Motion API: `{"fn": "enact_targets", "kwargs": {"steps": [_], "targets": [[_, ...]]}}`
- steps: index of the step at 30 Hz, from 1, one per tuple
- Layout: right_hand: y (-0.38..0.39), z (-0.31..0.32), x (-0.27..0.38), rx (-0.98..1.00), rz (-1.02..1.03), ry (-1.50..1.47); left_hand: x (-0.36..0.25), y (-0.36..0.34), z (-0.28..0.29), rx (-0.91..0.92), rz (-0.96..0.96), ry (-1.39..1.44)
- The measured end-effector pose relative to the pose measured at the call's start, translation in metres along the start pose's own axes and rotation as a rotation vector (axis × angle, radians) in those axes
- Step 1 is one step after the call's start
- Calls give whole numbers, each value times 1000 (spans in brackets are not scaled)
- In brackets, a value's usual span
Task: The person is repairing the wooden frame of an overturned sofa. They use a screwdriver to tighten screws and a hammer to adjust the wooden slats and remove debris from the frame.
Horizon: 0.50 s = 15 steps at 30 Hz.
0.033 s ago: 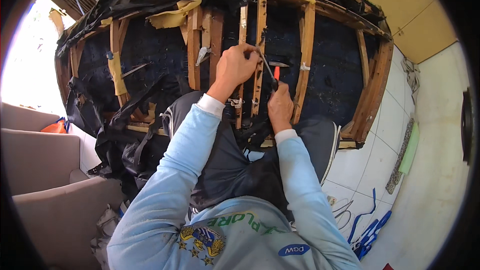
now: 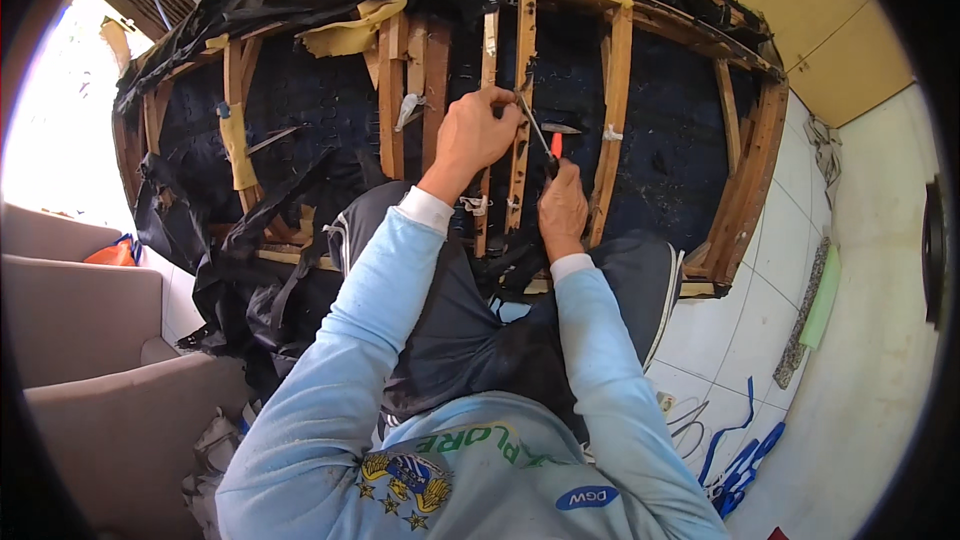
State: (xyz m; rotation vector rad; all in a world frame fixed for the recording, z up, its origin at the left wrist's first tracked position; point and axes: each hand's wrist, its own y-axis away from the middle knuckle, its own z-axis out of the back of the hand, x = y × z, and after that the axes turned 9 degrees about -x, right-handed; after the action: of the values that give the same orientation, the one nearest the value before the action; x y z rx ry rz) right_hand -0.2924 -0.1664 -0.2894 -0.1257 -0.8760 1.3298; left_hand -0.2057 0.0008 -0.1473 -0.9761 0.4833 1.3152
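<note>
A long-shafted screwdriver (image 2: 535, 125) with a dark handle is gripped in my right hand (image 2: 562, 208). Its shaft slants up and left, and the tip reaches a wooden slat (image 2: 520, 155) of the upturned sofa frame (image 2: 617, 110). Beside that tip, my left hand (image 2: 473, 138) is closed, thumb and fingertips together at the slat; whatever they pinch is too small to make out. Just beyond my right hand shows a hammer (image 2: 562, 128) with a red-orange handle. Whether my right fingers also touch its handle, I cannot tell.
Torn black cloth (image 2: 240, 285) hangs along the frame's left and near sides. Yellow foam scraps (image 2: 355, 28) cling to slats. Grey upholstered pieces (image 2: 90, 320) stand at left. Blue straps (image 2: 745, 465) and a green strip (image 2: 820, 295) lie on tiles at right.
</note>
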Motion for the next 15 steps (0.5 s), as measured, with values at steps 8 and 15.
{"fn": "enact_targets", "kwargs": {"steps": [8,15], "targets": [[-14,37,27,-51,-14,-181,8,-12,2,36,160,462],[-17,116,25,-20,32,-360,4,-25,11,31,462,833]]}}
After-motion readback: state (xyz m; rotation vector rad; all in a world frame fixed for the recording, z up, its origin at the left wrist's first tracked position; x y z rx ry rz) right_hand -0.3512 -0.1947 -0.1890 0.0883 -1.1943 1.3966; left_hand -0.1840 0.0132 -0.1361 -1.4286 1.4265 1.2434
